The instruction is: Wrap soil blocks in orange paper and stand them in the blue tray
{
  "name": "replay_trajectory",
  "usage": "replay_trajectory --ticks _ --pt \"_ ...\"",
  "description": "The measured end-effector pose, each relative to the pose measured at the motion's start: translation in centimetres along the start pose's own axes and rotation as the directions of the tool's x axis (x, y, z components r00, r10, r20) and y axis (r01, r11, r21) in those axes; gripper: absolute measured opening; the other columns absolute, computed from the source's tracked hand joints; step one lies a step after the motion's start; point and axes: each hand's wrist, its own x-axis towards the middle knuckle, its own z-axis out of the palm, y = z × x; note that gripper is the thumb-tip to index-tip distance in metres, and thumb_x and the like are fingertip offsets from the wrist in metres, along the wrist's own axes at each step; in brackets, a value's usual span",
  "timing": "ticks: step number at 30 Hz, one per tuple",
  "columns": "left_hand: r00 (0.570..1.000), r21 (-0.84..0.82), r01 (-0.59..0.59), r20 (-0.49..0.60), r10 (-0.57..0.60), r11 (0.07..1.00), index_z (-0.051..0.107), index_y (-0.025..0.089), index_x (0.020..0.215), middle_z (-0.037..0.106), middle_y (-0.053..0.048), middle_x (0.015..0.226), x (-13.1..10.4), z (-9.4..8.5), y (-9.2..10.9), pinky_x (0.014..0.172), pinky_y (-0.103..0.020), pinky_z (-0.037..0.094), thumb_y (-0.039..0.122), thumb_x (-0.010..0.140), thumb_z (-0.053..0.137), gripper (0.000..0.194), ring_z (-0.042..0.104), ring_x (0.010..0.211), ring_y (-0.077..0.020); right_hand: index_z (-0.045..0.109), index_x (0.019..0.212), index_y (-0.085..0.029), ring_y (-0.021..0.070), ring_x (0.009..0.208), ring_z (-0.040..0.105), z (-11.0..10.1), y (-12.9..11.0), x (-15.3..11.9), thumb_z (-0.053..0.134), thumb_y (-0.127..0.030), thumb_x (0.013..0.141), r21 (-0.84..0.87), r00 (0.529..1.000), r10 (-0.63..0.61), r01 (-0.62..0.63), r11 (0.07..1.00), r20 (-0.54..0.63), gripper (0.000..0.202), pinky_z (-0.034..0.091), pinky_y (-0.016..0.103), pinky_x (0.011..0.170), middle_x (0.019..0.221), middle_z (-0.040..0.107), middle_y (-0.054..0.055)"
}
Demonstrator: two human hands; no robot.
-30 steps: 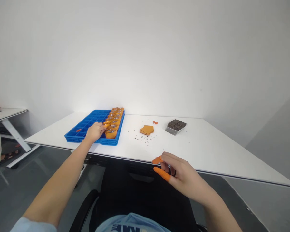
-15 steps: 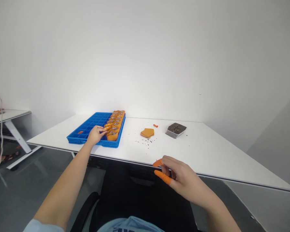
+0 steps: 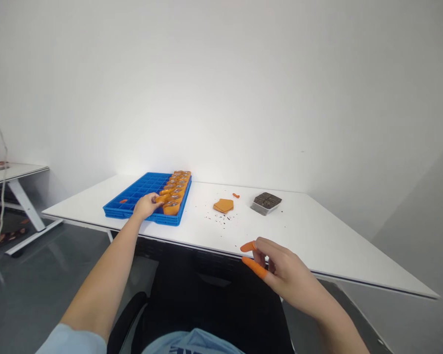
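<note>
My left hand [image 3: 145, 206] reaches into the near part of a blue divided tray [image 3: 123, 214]. Its fingers are closed at an orange folded piece [image 3: 162, 198]; the exact grip is partly hidden. Along the tray's right side stand several similar orange pieces [image 3: 172, 208] with shiny silvery parts. Over the table's front edge hovers my right hand [image 3: 280, 265], orange finger covers on thumb and forefinger, which are apart with nothing between them. A small stack of flat orange pieces [image 3: 223, 205] lies on the table ahead of it.
On the white table [image 3: 328, 241] sits a clear-sided container with dark blocks [image 3: 266, 200]. A small orange scrap [image 3: 236, 195] and dark crumbs [image 3: 221, 219] lie around the stack. A chair armrest [image 3: 127, 319] is below; another table [image 3: 18, 172] stands left.
My left hand has drawn back slightly to the left within the tray, its fingers more bunched. My right hand stays open near the table edge; the view has shifted a little.
</note>
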Motion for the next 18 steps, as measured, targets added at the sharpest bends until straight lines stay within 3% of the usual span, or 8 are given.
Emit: replay_trajectory --ticks 5,11,18 --pt "1.000 -0.002 0.010 -0.003 -0.010 1.000 0.066 0.023 0.082 0.065 0.004 0.069 0.0 0.0 0.2 0.058 -0.027 0.037 0.057 0.084 0.078 0.036 0.058 0.065 -0.0168 0.072 0.110 -0.027 0.0202 0.074 0.064 -0.3 0.3 -0.2 0.055 -0.058 0.109 -0.007 1.000 0.005 -0.005 1.000 0.010 0.035 0.050 0.032 0.060 0.084 0.066 0.003" --pt "0.999 -0.039 -0.007 0.051 0.009 0.999 0.069 0.016 0.093 0.068 0.000 0.081 -0.3 -0.1 0.5 0.069 -0.031 0.055 0.057 0.104 0.067 0.042 0.064 0.068 -0.0153 0.071 0.114 -0.028 0.0195 0.073 0.064 -0.8 0.9 -0.5 0.053 -0.059 0.109 -0.037 1.000 0.021 -0.021 0.999 0.002 0.035 0.050 0.033 0.062 0.084 0.066 0.002" --pt "0.999 -0.090 0.009 0.049 -0.005 0.996 0.073 0.020 0.089 0.073 0.002 0.076 -0.4 -0.2 0.6 0.065 -0.029 0.051 0.060 0.088 0.082 0.041 0.072 0.076 -0.0209 0.070 0.113 -0.028 0.0199 0.072 0.064 -1.1 1.6 -0.6 0.053 -0.059 0.109 -0.055 0.999 0.044 -0.044 0.997 -0.003 0.036 0.049 0.034 0.062 0.085 0.068 0.002"
